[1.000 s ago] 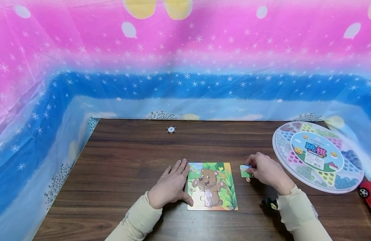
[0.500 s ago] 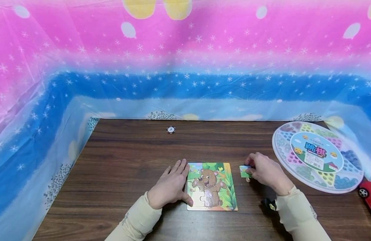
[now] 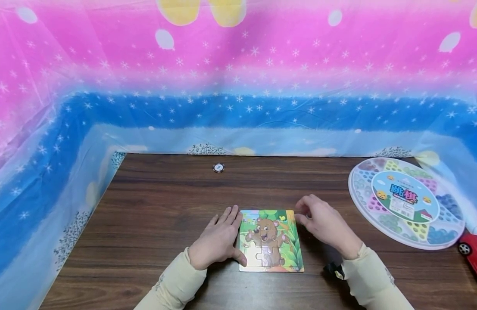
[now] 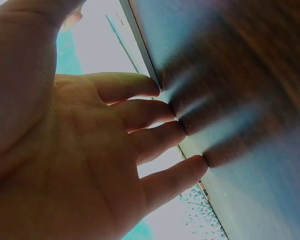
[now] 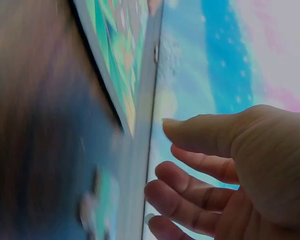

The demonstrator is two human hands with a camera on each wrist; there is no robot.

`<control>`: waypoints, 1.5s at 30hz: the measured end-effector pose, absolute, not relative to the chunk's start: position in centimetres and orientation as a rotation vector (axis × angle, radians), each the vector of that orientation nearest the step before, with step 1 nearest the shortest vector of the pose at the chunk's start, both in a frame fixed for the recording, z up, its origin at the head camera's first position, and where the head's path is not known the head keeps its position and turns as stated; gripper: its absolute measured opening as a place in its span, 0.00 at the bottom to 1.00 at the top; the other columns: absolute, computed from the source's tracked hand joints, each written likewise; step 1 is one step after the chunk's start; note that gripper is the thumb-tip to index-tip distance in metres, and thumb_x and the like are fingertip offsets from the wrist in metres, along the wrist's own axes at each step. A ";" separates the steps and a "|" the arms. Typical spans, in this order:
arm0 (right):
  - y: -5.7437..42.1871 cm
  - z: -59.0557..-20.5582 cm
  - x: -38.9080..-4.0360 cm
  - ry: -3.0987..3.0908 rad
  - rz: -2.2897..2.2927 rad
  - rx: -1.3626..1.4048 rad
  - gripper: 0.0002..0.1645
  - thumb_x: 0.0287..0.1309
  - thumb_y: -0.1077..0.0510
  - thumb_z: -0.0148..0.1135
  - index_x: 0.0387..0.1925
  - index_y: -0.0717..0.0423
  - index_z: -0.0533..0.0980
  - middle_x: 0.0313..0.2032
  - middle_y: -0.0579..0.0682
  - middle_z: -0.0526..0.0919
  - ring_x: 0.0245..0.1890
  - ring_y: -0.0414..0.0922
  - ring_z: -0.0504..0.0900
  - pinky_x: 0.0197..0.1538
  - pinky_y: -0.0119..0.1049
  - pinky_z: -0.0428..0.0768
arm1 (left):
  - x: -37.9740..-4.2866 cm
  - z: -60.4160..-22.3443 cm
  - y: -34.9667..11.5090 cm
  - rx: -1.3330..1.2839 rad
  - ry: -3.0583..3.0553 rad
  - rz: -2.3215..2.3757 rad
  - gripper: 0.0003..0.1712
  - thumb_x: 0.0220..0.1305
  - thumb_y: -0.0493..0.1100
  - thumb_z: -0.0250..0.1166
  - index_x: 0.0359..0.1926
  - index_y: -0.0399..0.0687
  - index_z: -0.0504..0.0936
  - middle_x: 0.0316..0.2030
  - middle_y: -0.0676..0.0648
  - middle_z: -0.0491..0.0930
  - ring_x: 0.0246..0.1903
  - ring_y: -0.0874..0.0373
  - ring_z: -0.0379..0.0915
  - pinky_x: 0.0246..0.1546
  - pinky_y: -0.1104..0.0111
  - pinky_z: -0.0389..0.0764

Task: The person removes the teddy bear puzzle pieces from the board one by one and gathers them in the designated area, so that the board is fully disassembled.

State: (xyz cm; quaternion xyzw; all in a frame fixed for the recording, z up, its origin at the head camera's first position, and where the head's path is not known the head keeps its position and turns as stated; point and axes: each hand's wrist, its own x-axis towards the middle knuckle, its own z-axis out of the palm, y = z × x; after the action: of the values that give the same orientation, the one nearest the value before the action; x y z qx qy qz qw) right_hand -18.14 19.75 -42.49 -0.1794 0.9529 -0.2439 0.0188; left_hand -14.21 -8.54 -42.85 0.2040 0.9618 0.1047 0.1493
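A jigsaw puzzle (image 3: 270, 241) with a brown bear on a green scene lies flat on the dark wooden table. Along its left side rests my left hand (image 3: 220, 239), fingers straight and spread, the thumb at the lower left corner. Its fingertips meet the tabletop in the left wrist view. My right hand (image 3: 325, 221) hovers at the puzzle's upper right edge, loosely curled, with nothing between thumb and fingers (image 5: 177, 175). A loose green puzzle piece (image 5: 107, 200) lies on the table in the right wrist view; the right hand hides it from the head view.
To the right sits a round Chinese checkers set (image 3: 406, 202) under a clear lid. A red toy car (image 3: 472, 260) stands at the right edge, and a poker chip (image 3: 218, 167) lies toward the back. Patterned cloth (image 3: 238, 107) hangs behind the table.
My right hand has let go of the puzzle piece and moved left, up to the puzzle's right edge. My left hand has stayed in place.
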 end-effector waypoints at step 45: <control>13.9 -44.3 -17.4 2.809 -0.615 -0.732 0.21 0.59 0.56 0.68 0.52 0.53 0.74 0.35 0.46 0.69 0.25 0.38 0.70 0.23 0.31 0.71 | -14.3 -42.8 -8.6 0.588 2.767 0.291 0.73 0.33 0.70 0.75 0.74 0.36 0.55 0.74 0.37 0.49 0.73 0.45 0.44 0.67 0.47 0.57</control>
State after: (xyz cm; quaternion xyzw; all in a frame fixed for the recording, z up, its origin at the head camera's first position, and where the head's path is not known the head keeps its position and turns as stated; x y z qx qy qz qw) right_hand -17.40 13.87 -44.29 -0.2458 0.9430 -0.2065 0.0872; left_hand -14.26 -8.61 -42.84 0.2044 0.9623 0.1011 0.1483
